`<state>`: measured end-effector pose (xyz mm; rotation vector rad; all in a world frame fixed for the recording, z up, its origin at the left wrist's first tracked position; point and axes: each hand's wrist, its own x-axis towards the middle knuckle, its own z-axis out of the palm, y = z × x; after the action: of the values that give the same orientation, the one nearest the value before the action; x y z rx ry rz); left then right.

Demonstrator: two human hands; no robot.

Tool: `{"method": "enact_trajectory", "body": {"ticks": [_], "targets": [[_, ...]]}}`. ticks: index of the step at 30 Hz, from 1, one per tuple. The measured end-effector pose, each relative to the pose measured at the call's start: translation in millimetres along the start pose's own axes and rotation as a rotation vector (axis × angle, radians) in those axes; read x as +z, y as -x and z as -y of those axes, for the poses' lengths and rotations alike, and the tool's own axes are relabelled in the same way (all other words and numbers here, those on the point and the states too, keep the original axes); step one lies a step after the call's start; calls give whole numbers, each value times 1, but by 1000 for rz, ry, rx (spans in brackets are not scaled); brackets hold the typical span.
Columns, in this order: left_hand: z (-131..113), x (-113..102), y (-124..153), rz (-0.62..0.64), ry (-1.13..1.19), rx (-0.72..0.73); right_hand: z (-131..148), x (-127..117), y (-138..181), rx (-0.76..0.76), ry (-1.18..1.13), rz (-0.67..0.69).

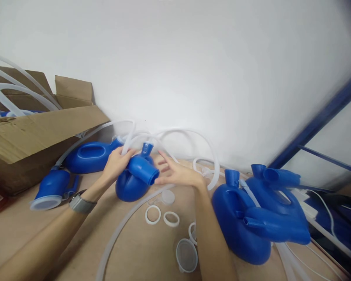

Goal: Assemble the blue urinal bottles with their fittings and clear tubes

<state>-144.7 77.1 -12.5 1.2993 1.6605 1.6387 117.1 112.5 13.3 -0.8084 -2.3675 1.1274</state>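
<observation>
My left hand (119, 160) is closed around the narrow end of a blue plastic urinal cup (142, 169), whose wide mouth faces right and down. A translucent tube (130, 136) runs up from that hand's fingers. Just right of the mouth is my right hand (175, 172), fingers spread and nothing held. Behind and under the cup stands a blue jug (131, 189), its neck (147, 149) upward. Nearer me on the table lie two white rings (153, 214) and translucent caps (187, 255).
An open cardboard box (46, 128) with coiled tubes stands at left. Beside it are a blue bottle (89, 156) lying on its side and a lidded blue cup (52, 187). More blue jugs (240, 230) and cups (280, 224) sit at right. A white wall (175, 70) rises behind.
</observation>
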Motion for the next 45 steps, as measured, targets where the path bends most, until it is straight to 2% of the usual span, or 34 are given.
{"method": "enact_trajectory", "body": {"ticks": [4,6,9,12,15,17,19,23,25,29,33,37,39,41,42,43,45], "targets": [[-9,-4,2,154,-23,29,3,25,-31,-67,5,-70],[-13,-12,-1,212,-64,58,3,26,-34,-92,53,-91],[-16,-28,-10,214,-149,151,0,16,-28,-112,37,-109],[-15,-40,-16,174,-317,463,-4,4,-21,-84,-49,-172],[-16,-41,-11,38,-555,806,-4,-3,-18,-79,-160,-288],[-21,-36,-2,-64,-650,864,-3,-5,-17,-102,-218,-361],[-28,-29,7,-31,-656,784,1,-6,-15,-135,-236,-381],[-42,-21,17,269,-456,504,7,-6,-12,-206,-185,-344],[-44,-20,17,345,-295,375,8,-6,-12,-219,-171,-336],[-36,-20,10,394,-60,163,7,-6,-12,-246,-112,-344],[-28,-21,5,360,-79,135,11,-10,-4,-294,7,-352],[-33,-23,9,388,-176,120,14,-14,3,-242,10,-369],[-37,-23,15,255,-305,242,15,-16,5,-202,-13,-367],[-41,-23,20,126,-493,545,16,-18,7,-190,-31,-356],[-41,-23,22,122,-576,722,17,-19,9,-196,-38,-345],[-41,-23,23,174,-632,876,18,-20,11,-205,-42,-331],[-38,-23,23,331,-647,1045,22,-22,15,-216,-45,-299]]}}
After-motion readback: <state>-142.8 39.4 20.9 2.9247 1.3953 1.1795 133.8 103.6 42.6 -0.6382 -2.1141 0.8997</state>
